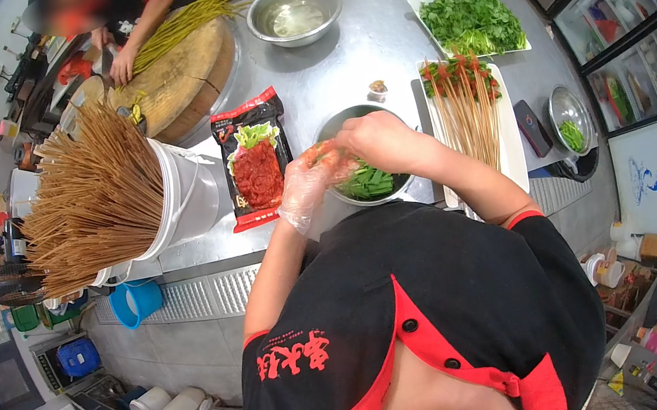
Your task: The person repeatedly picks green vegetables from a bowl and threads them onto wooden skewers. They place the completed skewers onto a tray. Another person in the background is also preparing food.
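My left hand wears a clear plastic glove and holds a reddish piece of food above the near left rim of a metal bowl. Cut green vegetables lie in that bowl. My bare right hand reaches over the bowl, its fingertips close to the same piece; whether it pinches anything is hidden. Left of my hands lies a black and red food packet. To the right, a white tray bears several wooden skewers topped with red and green food.
A white bucket of wooden skewers stands left. Beyond it a co-worker's hand rests by long green stalks on a round chopping block. A metal basin, a tray of leafy greens and a phone are farther out.
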The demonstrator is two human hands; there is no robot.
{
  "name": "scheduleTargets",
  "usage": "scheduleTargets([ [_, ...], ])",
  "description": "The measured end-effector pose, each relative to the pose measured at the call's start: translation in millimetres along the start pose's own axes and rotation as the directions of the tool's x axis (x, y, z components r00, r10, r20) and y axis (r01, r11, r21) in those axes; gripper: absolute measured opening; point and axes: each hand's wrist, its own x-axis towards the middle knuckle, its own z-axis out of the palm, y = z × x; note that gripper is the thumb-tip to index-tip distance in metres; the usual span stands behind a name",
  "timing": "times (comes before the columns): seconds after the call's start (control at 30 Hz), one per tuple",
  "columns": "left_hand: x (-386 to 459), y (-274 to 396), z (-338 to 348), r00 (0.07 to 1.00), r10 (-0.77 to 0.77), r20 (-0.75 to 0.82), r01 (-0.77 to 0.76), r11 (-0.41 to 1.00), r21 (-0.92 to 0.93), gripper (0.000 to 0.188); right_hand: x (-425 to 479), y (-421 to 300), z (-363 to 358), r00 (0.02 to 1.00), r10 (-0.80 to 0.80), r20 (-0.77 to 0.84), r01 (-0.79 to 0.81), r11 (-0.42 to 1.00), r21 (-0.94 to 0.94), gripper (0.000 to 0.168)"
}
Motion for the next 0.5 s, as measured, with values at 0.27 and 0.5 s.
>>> scheduleTargets([
  [0.27, 0, 5, -4, 0.998, 0.027, -0.059, -0.031, 0.997, -0.068, 0.028, -10, 24, -21, 0.978, 0.173, -0.117, -0.103, 0.888, 0.448, 0.023],
  [0.5, 1, 6, -5, 0.998, 0.053, 0.041, -0.050, 0.996, -0.078, 0.035, -5, 12, 17, 0.902, 0.362, -0.236, 0.056, 0.444, 0.894, 0.012],
])
